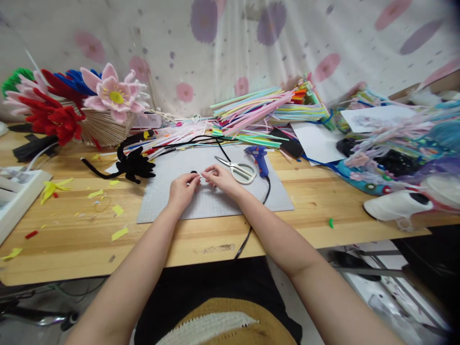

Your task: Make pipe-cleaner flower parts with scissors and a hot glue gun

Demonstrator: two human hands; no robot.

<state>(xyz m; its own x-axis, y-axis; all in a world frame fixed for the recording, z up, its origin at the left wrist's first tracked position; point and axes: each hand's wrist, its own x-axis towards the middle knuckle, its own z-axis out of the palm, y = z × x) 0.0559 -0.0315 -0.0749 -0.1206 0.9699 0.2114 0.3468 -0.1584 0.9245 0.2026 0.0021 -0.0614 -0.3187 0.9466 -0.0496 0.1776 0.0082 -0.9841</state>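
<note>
On the bench (82, 251), your black flower (133, 164) lay at the grey mat's (157, 206) left edge. Over the mat, your left hand (182, 190) met a small black piece (193, 172), your right hand (222, 180) close by; whether either grip pinched anything, I couldn't tell. Scissors (234, 166) and glue gun (260, 160) followed.

My wooden table (143, 249), grey mat (215, 201) before me, yellow scraps (120, 233) and a power strip (36, 186) on my left, fuzzy stems (257, 112) heaped behind, green scrap (331, 223) on my right
</note>
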